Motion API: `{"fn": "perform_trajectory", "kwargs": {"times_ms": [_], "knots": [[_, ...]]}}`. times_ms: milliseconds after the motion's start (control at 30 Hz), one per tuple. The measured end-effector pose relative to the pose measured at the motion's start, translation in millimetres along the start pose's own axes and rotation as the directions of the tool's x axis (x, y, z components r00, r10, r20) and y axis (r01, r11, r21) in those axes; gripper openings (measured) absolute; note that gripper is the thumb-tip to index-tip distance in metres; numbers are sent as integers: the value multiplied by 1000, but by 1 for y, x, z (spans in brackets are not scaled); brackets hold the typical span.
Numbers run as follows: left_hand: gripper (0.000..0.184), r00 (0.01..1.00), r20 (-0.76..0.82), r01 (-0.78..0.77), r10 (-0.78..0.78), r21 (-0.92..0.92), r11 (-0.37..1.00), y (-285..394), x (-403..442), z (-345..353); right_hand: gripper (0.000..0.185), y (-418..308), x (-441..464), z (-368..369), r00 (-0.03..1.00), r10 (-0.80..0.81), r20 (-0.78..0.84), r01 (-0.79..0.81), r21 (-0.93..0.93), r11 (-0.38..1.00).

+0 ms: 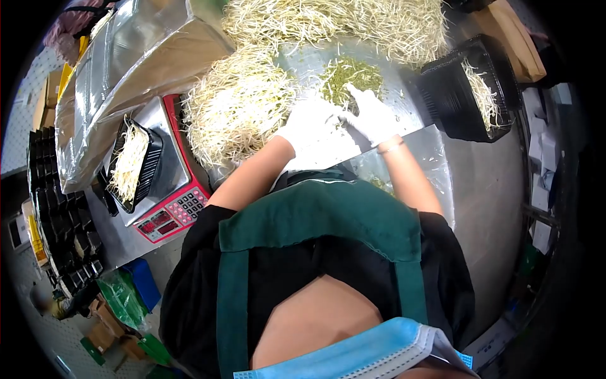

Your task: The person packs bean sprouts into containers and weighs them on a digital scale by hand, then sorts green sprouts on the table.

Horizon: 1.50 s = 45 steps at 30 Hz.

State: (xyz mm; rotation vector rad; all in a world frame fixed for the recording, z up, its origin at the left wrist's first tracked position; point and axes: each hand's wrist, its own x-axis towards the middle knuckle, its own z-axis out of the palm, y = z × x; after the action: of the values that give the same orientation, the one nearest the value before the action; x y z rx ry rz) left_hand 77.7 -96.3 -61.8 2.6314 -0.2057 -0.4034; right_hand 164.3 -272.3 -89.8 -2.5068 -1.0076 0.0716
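My right hand (374, 118), in a white glove, lies at the near edge of a pile of green bean hulls (353, 77). One finger reaches into the hulls and the thumb stretches toward my left hand. Nothing shows in its grasp. My left hand (309, 124), gloved in white too, is over the metal table beside a heap of bean sprouts (243, 104). Glare washes out its fingers, so I cannot make out whether they hold anything. More bean sprouts (341, 22) are heaped along the far side.
At left, a black tray of sprouts (134, 165) sits on a red digital scale (173, 211), beside clear plastic bags (142, 69) and stacked black trays (60, 208). Black trays (457, 85) stand at right, with sprouts in the top one. Clear plastic (435, 158) lies near my right forearm.
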Motion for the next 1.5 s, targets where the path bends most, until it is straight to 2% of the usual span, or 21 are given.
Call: {"fn": "perform_trajectory", "kwargs": {"times_ms": [67, 167, 267, 300, 333, 400, 533, 600, 667, 733, 767, 833, 900, 967, 1067, 1133, 1200, 1267, 1400, 1467, 1500], "knots": [[35, 998, 15, 67, -66, -105, 992, -16, -8, 27, 35, 3, 2, 7, 995, 5, -102, -2, 34, 999], [36, 930, -317, -327, 187, -479, 814, -29, -26, 54, 29, 10, -10, -13, 987, 161, 17, -144, 545, 826], [55, 977, -109, -174, 185, 107, 979, -13, -32, 46, 30, 17, -22, -12, 959, 177, 222, -264, 470, 842], [62, 992, -123, -19, 18, -8, 1000, -13, -26, 45, 39, 15, -29, -8, 971, 139, 195, -191, 281, 941], [69, 981, -119, 136, -150, -123, 983, -13, -20, 41, 51, 12, -40, -4, 988, 128, 90, -152, 342, 927], [72, 972, -158, 163, -175, -90, 983, -14, -6, 20, 57, 9, -41, 4, 933, -190, -304, 157, -130, 979], [65, 936, -269, 185, -226, -169, 968, -29, 31, 5, 52, 16, -39, 19, 968, -46, -246, 43, -19, 999], [53, 951, -272, 124, -147, -100, 987, -55, 50, 14, 26, 19, -28, 18, 983, 154, 97, -165, 114, 980], [46, 968, -241, 64, -61, 6, 998, -57, 44, 14, 24, 19, -32, 14, 989, 144, 32, -147, 233, 961], [34, 981, -120, 131, -150, -153, 979, -30, 6, 7, 24, 18, -39, 12, 984, 157, -84, -101, 463, 880], [34, 983, -109, 130, -147, -148, 980, -30, -5, 13, 31, 20, -43, 9, 984, 172, 55, -175, 513, 840], [40, 952, -233, -239, 199, -161, 958, -34, -22, 34, 36, 17, -52, 18, 984, 150, 94, -177, 517, 838], [45, 899, -413, -216, 146, -128, 968, -29, -16, 41, 60, 3, -49, 11, 994, 41, 105, -76, 356, 931], [49, 811, -578, -182, 91, -101, 978, -30, -10, 36, 67, -1, -52, 24, 1000, 9, 30, -21, 426, 904], [58, 972, -231, 56, -51, 17, 998, -36, 5, 17, 79, -7, -58, 24, 999, -4, 33, -8, 349, 937], [49, 983, -166, 76, -83, -45, 996, -35, 7, 18, 75, -14, -62, 29, 983, -109, -150, 119, 57, 991], [45, 997, -25, 80, -79, 73, 994, -12, -6, 5, 69, -20, -61, 28, 991, -47, -125, 65, 144, 987], [42, 989, 113, 72, -95, 192, 979, 3, -21, 11, 60, -13, -58, 39, 987, 107, 117, -117, 80, 990], [36, 939, -344, -36, 24, -31, 999, -10, -45, 48, 57, -13, -68, 45, 972, -214, -97, 229, 182, 956], [34, 879, -471, -91, 76, -10, 996, -15, -46, 45, 60, -18, -67, 32, 977, 92, 192, -188, 569, 801], [38, 936, -352, -41, 8, -86, 995, -18, -45, 41, 63, -24, -64, 24, 972, 67, 226, -191, 583, 790]]}}
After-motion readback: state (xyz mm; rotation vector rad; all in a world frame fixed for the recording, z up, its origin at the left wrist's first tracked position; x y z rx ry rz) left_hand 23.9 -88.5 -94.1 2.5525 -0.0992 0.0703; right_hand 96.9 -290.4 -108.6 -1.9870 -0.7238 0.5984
